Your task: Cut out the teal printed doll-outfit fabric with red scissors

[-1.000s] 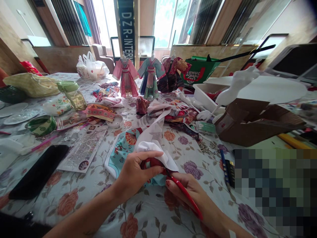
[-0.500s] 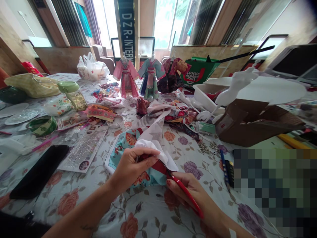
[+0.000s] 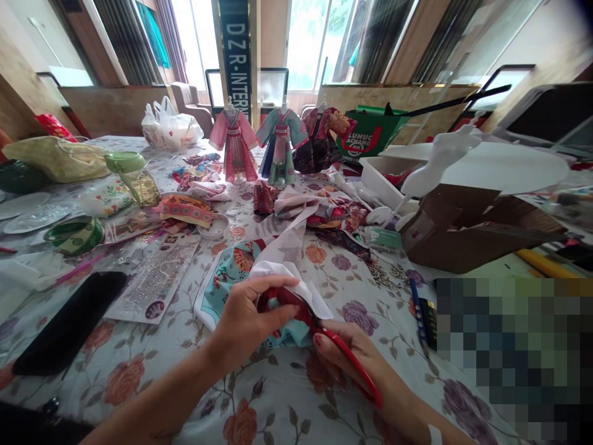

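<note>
My right hand (image 3: pixel 349 355) is closed round the red handles of the scissors (image 3: pixel 354 364). Their dark blades point up and left into folded cloth. My left hand (image 3: pixel 259 309) holds the edge of the fabric (image 3: pixel 306 312), dark red on this side and white behind, with thumb and index finger spread around a fold. Its other fingers are hidden behind the cloth. Below and left of it lies light-blue printed fabric (image 3: pixel 227 275) with fan shapes and a white border. How far the blades are apart cannot be made out.
Miniature robes, one pink (image 3: pixel 234 145) and one green (image 3: pixel 281 145), stand at the back. A cardboard box (image 3: pixel 477 228) and white mannequin (image 3: pixel 438 161) are at right. On the left lie a black phone (image 3: pixel 69 321), a rhinestone sheet (image 3: pixel 152 278) and green tape (image 3: pixel 76 235).
My left thumb has moved down away from the index finger, opening a gap that shows more dark red cloth. My right hand and the scissors have barely shifted.
</note>
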Tool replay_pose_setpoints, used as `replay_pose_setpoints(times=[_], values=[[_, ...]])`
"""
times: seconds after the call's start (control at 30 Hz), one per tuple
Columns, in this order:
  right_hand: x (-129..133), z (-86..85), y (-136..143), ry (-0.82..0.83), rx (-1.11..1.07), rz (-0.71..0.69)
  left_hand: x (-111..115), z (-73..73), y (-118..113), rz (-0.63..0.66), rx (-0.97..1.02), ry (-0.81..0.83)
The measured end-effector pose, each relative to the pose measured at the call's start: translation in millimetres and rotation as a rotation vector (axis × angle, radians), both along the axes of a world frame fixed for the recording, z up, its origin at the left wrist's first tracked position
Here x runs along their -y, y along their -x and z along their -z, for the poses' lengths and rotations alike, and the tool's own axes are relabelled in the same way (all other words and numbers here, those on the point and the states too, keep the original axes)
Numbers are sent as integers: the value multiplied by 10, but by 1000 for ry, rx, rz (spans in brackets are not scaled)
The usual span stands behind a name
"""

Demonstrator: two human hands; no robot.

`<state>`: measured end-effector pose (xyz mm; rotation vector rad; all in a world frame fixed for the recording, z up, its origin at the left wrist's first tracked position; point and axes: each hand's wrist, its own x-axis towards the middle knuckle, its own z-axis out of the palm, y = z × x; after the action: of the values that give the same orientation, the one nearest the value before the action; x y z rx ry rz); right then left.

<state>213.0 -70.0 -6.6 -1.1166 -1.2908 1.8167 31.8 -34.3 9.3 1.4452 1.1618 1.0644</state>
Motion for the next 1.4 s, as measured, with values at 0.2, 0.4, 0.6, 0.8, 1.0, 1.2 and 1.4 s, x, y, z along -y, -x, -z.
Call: replay_pose_setpoints(times=[0.2,0.4,0.6,0.8,1.0,1.2,1.4], values=[[15,5,19,0,-30,9,32,10,-30,-17,-5,-49],[12,-9,15,35,-39,4,22,3,-27,-9,-4,-52],[30,-32,35,22,-14,26,36,-4,-31,-8,-3,-45],[21,-30,28,36,4,18,44,1,-32,-2,13,-34],[-4,19,-12,22,-37,-12,36,-13,-28,-6,5,-27],[12,6,-3,3,-14,-16,37,-19,-24,13,-6,-41],[9,3,4,19,-47,-4,34,-9,-26,21,-7,-53]])
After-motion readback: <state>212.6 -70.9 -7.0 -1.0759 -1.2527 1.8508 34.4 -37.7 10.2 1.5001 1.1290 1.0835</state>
